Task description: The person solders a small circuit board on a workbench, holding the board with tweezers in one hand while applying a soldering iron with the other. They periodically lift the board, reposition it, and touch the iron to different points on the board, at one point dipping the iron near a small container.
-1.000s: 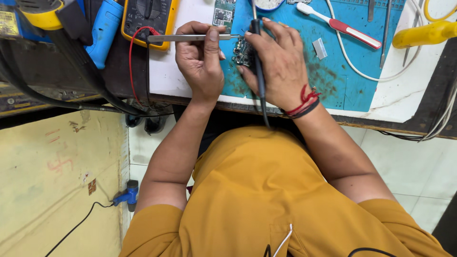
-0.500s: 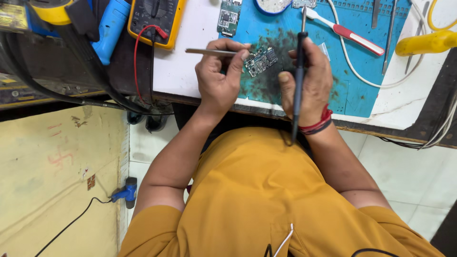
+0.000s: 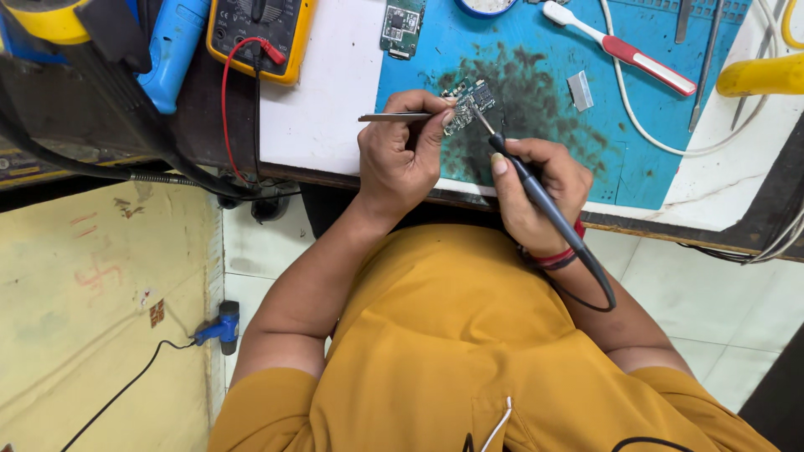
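the left hand (image 3: 400,159) is closed around thin tweezers (image 3: 394,117), whose tip meets a small circuit board (image 3: 469,102) lying near the front edge of the blue mat (image 3: 636,159). the right hand (image 3: 536,188) grips a soldering iron (image 3: 536,188), tip touching the board. a second board (image 3: 402,23), a red-and-white toothbrush (image 3: 624,48) and a metal chip (image 3: 579,90) lie farther back. a yellow meter (image 3: 260,33) sits at the mat's left, on the white bench (image 3: 322,100); pale tiled floor (image 3: 720,301) below.
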A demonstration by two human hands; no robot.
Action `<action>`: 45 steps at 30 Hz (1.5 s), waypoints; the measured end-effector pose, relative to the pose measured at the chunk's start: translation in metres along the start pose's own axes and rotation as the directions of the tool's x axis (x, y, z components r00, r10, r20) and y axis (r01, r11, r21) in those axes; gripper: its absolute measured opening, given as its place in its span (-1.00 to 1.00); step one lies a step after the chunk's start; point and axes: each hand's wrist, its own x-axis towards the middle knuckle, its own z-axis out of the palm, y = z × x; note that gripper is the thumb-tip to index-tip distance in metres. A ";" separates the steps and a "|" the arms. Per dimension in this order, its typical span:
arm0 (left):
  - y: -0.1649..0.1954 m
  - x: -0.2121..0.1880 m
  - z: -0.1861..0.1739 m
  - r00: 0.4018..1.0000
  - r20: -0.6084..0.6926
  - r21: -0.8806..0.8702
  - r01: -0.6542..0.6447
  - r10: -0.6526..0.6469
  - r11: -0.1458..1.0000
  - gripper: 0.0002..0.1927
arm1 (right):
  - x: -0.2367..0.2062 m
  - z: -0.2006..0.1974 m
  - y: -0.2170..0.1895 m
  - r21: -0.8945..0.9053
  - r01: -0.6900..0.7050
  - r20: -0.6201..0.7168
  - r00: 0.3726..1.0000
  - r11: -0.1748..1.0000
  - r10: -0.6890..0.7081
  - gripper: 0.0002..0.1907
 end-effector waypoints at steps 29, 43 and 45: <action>0.003 0.001 -0.001 0.997 0.047 0.138 -0.072 0.066 0.988 -0.88 | 0.012 -0.003 0.004 -0.049 0.070 0.032 0.997 0.996 -0.068 -0.88; 0.002 0.000 -0.001 0.993 0.054 0.150 -0.114 0.107 0.982 -0.88 | 0.013 -0.003 0.004 -0.063 0.108 0.034 0.994 0.992 -0.106 -0.87; 0.002 0.000 -0.001 0.995 0.058 0.130 -0.086 0.079 0.988 -0.88 | 0.012 -0.002 0.003 -0.058 0.032 0.011 0.999 0.998 -0.031 -0.88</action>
